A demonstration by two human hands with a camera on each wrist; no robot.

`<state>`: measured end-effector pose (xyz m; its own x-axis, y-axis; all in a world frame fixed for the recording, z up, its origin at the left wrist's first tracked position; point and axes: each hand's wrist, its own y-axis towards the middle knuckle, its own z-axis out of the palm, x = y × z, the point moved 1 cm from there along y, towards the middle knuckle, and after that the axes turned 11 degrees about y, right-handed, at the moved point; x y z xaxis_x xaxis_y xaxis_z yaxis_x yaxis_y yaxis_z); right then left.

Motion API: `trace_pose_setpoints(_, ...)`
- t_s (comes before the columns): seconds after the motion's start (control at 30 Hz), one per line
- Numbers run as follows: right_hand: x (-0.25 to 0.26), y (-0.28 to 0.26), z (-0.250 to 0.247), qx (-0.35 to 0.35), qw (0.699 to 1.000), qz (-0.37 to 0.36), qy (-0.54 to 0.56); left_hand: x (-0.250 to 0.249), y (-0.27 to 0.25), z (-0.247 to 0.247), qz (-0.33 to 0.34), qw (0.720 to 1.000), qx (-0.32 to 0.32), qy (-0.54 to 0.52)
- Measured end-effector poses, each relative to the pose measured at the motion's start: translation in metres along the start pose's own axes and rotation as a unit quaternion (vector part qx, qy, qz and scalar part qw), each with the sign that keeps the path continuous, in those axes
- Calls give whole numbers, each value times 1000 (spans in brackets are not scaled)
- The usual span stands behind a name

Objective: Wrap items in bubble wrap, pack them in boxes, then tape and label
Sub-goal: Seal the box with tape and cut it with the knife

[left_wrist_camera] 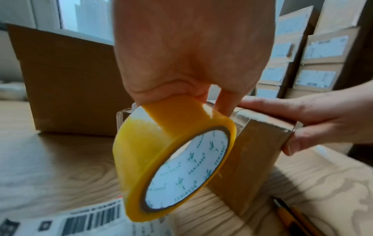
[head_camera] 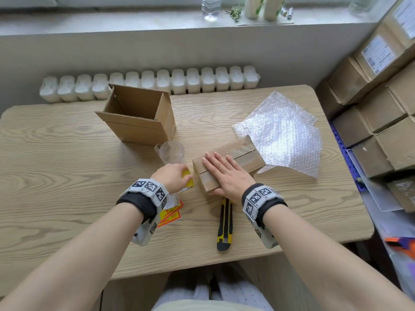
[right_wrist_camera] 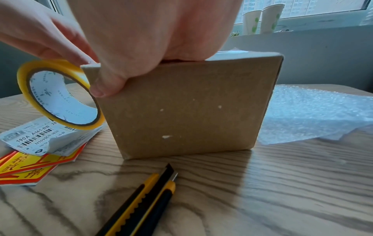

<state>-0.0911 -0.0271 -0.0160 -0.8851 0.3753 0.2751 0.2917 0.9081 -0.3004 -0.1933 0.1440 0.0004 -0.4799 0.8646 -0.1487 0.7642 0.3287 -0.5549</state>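
A small closed cardboard box (head_camera: pixel 244 153) (right_wrist_camera: pixel 187 110) with clear tape along its top seam lies mid-table. My right hand (head_camera: pixel 224 171) lies flat on its top, fingers straight, thumb (right_wrist_camera: pixel 107 86) down the near side. My left hand (head_camera: pixel 173 176) grips a yellow roll of packing tape (left_wrist_camera: pixel 173 161) (right_wrist_camera: pixel 58 94) at the box's left end, fingers through the core. A clear plastic cup (head_camera: pixel 171 152) stands just behind the roll. Sheets of bubble wrap (head_camera: pixel 283 131) lie right of the box.
An open empty carton (head_camera: pixel 139 115) stands at the back left. A yellow-black utility knife (head_camera: pixel 224 223) lies near the front edge. Shipping labels and red-yellow stickers (head_camera: pixel 171 209) sit under my left wrist. Stacked labelled boxes (head_camera: pixel 381 97) line the right side.
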Motion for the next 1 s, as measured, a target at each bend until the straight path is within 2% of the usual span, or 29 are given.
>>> trace_pose_setpoints(0.13,3,-1,-2,-16,1000,18,0,-8,5,-4,19,999,20,-26)
trace_pose_setpoints(0.27,10,-9,-1,-59,997,55,12,-5,1,-5,46,995,-2,-90)
trace_pose_setpoints(0.37,15,-22,2,-130,987,90,17,3,-4,-2,45,992,-13,-115)
trace_pose_setpoints(0.5,17,-45,13,-265,957,115,13,11,-8,2,59,982,-36,-175)
trace_pose_setpoints(0.57,19,-55,27,-285,946,146,44,16,-8,5,68,976,-42,-204)
trace_pose_setpoints(0.67,28,-67,51,-239,943,211,95,21,-6,9,70,968,-45,-236)
trace_pose_setpoints(0.73,34,-69,67,-142,939,283,136,23,-6,10,69,963,-49,-256)
trace_pose_setpoints(0.8,40,-70,82,-71,919,347,175,24,-6,12,71,959,-54,-269)
trace_pose_setpoints(0.9,50,-66,96,-56,870,414,261,24,-6,13,84,956,-58,-276)
trace_pose_setpoints(1.0,54,-57,101,-62,839,444,308,23,-7,12,94,954,-64,-277)
